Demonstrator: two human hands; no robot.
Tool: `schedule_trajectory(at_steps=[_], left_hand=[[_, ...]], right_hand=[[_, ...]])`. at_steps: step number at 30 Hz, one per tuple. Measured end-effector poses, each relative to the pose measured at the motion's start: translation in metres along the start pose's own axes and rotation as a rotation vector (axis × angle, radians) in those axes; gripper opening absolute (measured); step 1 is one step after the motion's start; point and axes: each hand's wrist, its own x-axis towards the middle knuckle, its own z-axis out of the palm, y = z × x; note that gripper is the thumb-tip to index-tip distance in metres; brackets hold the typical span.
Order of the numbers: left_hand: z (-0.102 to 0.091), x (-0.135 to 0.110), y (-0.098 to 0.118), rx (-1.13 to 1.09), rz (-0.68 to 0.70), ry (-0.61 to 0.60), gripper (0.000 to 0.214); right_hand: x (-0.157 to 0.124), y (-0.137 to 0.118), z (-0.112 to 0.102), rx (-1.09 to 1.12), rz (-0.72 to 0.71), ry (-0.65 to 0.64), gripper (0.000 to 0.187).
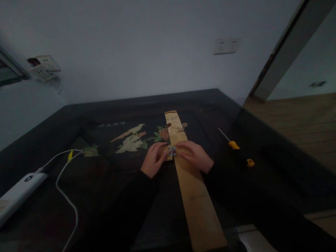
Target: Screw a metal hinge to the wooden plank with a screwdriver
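A long wooden board (pixel 194 201) lies lengthwise on the dark table. A small metal hinge (pixel 172 151) sits at the board's left edge, spanning onto a short wooden piece (pixel 169 159) beside it. My left hand (pixel 154 159) grips the short piece from the left, fingers bent and tips close to the hinge. From the right, my right hand (pixel 195 155) lies across the long board, its fingers bent around it and their tips near the hinge. Most of the short piece is hidden under my left hand.
A screwdriver (pixel 235 146) with a yellow and black handle lies to the right on the table (pixel 120 104). At the left lie a white power bank (pixel 14 200) and its white cable (pixel 66 194). A wall (pixel 139 47) stands behind the table.
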Motion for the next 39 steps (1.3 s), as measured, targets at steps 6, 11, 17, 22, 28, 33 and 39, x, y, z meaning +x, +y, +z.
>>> schedule_trajectory(at_steps=[6, 11, 17, 22, 28, 33, 39], left_hand=[[0.0, -0.003, -0.002, 0.016, 0.031, -0.114, 0.051], [0.001, -0.002, -0.006, 0.008, 0.029, -0.139, 0.052], [0.002, -0.002, -0.006, 0.05, -0.003, -0.137, 0.052], [0.002, -0.003, -0.007, 0.087, -0.008, -0.121, 0.051], [-0.003, -0.003, -0.003, 0.141, 0.013, -0.096, 0.048], [-0.004, -0.002, 0.0, 0.173, 0.024, -0.082, 0.047], [-0.003, -0.002, 0.0, 0.163, 0.025, -0.047, 0.048]], right_hand=[[0.021, 0.005, 0.016, -0.138, -0.069, -0.11, 0.034], [0.022, 0.006, 0.018, -0.154, -0.068, -0.094, 0.029], [0.021, 0.008, 0.019, -0.144, -0.084, -0.096, 0.03], [0.023, 0.011, 0.011, -0.093, -0.093, -0.148, 0.035], [0.026, 0.013, 0.001, -0.078, -0.146, -0.249, 0.047], [0.024, 0.012, 0.007, -0.134, -0.146, -0.218, 0.042], [0.024, 0.011, 0.01, -0.207, -0.197, -0.233, 0.04]])
